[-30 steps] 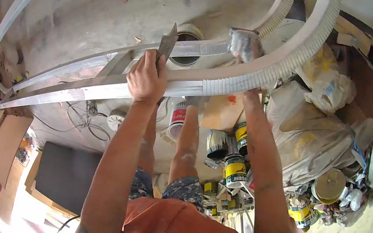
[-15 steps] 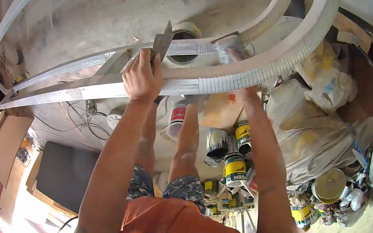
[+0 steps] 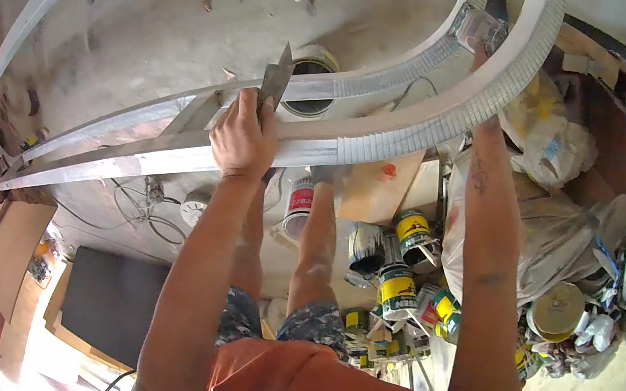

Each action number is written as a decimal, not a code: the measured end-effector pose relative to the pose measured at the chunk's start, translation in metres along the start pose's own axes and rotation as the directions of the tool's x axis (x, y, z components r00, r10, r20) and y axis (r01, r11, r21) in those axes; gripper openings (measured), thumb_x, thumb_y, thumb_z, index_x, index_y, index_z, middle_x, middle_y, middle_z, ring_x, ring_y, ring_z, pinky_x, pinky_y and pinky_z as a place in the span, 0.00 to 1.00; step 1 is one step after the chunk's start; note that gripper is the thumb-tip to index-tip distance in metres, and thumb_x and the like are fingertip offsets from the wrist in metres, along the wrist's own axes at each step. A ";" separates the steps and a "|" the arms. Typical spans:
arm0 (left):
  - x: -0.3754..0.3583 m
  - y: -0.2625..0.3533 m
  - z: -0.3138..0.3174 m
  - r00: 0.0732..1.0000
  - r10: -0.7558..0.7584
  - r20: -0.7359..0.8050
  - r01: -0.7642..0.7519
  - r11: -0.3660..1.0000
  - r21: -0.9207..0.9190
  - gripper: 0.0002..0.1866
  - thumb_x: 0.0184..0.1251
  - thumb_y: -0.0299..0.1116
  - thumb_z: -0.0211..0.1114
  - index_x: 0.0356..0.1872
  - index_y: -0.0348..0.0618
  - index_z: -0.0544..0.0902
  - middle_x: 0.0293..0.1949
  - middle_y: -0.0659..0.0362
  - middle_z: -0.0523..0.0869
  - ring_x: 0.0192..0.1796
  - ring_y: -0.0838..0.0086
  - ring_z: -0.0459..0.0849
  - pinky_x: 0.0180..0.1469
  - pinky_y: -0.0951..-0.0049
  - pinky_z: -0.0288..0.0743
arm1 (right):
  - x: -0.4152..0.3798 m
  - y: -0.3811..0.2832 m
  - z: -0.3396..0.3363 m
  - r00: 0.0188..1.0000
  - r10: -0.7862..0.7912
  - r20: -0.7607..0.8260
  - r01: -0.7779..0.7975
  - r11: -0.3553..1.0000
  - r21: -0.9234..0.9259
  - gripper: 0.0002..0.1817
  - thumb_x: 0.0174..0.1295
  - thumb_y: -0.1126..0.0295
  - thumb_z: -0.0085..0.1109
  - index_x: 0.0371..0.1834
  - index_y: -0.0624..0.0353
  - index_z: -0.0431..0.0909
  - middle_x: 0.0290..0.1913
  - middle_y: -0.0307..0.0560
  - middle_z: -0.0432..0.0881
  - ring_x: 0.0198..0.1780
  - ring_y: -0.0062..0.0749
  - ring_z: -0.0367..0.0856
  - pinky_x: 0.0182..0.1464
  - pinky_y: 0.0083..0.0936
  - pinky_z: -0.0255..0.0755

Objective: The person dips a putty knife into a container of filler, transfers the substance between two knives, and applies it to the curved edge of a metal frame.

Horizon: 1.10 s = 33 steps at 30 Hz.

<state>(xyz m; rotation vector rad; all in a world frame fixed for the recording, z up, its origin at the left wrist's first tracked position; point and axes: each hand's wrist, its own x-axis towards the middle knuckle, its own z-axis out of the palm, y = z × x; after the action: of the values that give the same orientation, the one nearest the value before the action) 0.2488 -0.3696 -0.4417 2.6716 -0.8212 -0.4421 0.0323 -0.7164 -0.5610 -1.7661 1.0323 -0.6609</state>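
My left hand [image 3: 245, 136] is closed around a putty knife [image 3: 275, 78], its grey blade pointing up, and rests on the near rail of a long pale frame [image 3: 305, 146]. The frame bends upward at the right, where its side is a strip of many narrow slats [image 3: 398, 139]. My right arm passes beneath this near curve. Partly hidden behind it, my right hand [image 3: 482, 55] is closed on a flat rectangular tool [image 3: 477, 27], held against the far curved rail [image 3: 446, 45]. Under the far rail stands an open can [image 3: 314, 62] with a dark inside.
Paint cans [image 3: 399, 288] with yellow and green labels cluster below the frame, near a red-labelled can [image 3: 299, 208] by my legs. Plastic bags [image 3: 555, 150] and sheeting pile up at the right. A cable [image 3: 151, 209] lies coiled on the floor; a dark panel [image 3: 107, 306] is at lower left.
My right hand has moved the flat tool up and to the right along the far rail, round into the curve. My left hand stays on the near rail with the putty knife.
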 end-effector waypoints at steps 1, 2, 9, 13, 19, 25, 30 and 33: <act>0.000 0.000 0.000 1.000 -0.006 -0.005 0.006 1.000 -0.002 0.11 0.68 0.39 0.61 0.42 0.45 0.74 0.33 0.49 0.85 0.34 0.47 0.84 0.33 0.50 0.74 | 0.001 -0.003 0.006 0.998 -0.060 -0.018 0.058 0.989 -0.135 0.35 0.60 0.63 0.67 0.70 0.56 0.65 0.65 0.53 0.69 0.60 0.45 0.75 0.61 0.41 0.73; 0.000 0.000 -0.001 1.000 -0.002 -0.001 0.002 1.000 0.001 0.11 0.68 0.39 0.61 0.42 0.45 0.74 0.33 0.49 0.85 0.34 0.47 0.84 0.33 0.50 0.74 | -0.001 -0.008 0.010 0.993 -0.115 -0.022 0.105 0.959 -0.264 0.35 0.60 0.63 0.67 0.70 0.56 0.64 0.65 0.53 0.68 0.61 0.46 0.74 0.61 0.41 0.73; 0.000 0.001 -0.002 1.000 0.007 -0.001 -0.007 1.000 0.010 0.11 0.68 0.39 0.61 0.41 0.44 0.74 0.33 0.48 0.85 0.33 0.47 0.84 0.33 0.50 0.74 | -0.074 -0.022 0.064 0.992 -0.070 0.109 0.125 0.743 -0.658 0.38 0.57 0.62 0.70 0.72 0.46 0.64 0.66 0.55 0.65 0.61 0.51 0.75 0.60 0.44 0.73; 0.000 0.001 -0.002 0.999 0.015 -0.030 -0.015 1.000 -0.020 0.11 0.68 0.39 0.61 0.41 0.44 0.74 0.32 0.48 0.85 0.33 0.46 0.84 0.32 0.49 0.74 | -0.079 -0.055 0.082 0.865 0.018 0.501 0.297 0.787 -0.541 0.39 0.54 0.64 0.70 0.71 0.30 0.66 0.61 0.57 0.67 0.57 0.54 0.77 0.56 0.45 0.77; 0.000 0.002 -0.005 0.998 0.026 -0.049 -0.025 0.999 0.023 0.09 0.65 0.37 0.62 0.36 0.44 0.74 0.29 0.53 0.83 0.32 0.53 0.84 0.32 0.54 0.76 | -0.045 -0.046 0.099 0.779 -0.064 0.624 0.462 0.731 -0.502 0.39 0.56 0.67 0.67 0.72 0.33 0.64 0.63 0.59 0.69 0.56 0.56 0.77 0.52 0.41 0.80; 0.000 0.004 -0.001 1.000 -0.004 -0.031 0.004 1.000 0.012 0.08 0.65 0.36 0.63 0.37 0.44 0.75 0.29 0.52 0.84 0.30 0.52 0.83 0.32 0.54 0.76 | -0.049 -0.049 0.111 0.854 0.026 0.520 0.326 0.751 -0.574 0.35 0.60 0.66 0.64 0.72 0.36 0.65 0.61 0.60 0.70 0.56 0.55 0.78 0.54 0.42 0.79; 0.000 -0.002 0.002 0.998 0.037 -0.052 -0.036 0.999 0.024 0.10 0.67 0.38 0.62 0.40 0.44 0.75 0.29 0.49 0.84 0.31 0.48 0.83 0.32 0.51 0.74 | -0.052 -0.031 0.122 0.855 -0.101 0.508 0.346 0.841 -0.416 0.34 0.62 0.64 0.63 0.72 0.37 0.64 0.63 0.60 0.69 0.58 0.57 0.76 0.56 0.42 0.77; 0.000 -0.004 0.001 0.999 0.016 -0.033 -0.015 1.000 0.020 0.11 0.68 0.40 0.61 0.41 0.44 0.74 0.30 0.48 0.85 0.31 0.45 0.83 0.32 0.49 0.73 | -0.038 -0.013 0.119 0.876 -0.178 0.448 0.389 0.809 -0.441 0.35 0.61 0.63 0.63 0.73 0.38 0.62 0.64 0.61 0.68 0.59 0.58 0.75 0.56 0.43 0.77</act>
<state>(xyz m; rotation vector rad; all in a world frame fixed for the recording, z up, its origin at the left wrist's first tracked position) 0.2500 -0.3667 -0.4437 2.6814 -0.8402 -0.3865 0.1120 -0.6262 -0.5959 -2.4488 0.6995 -0.1825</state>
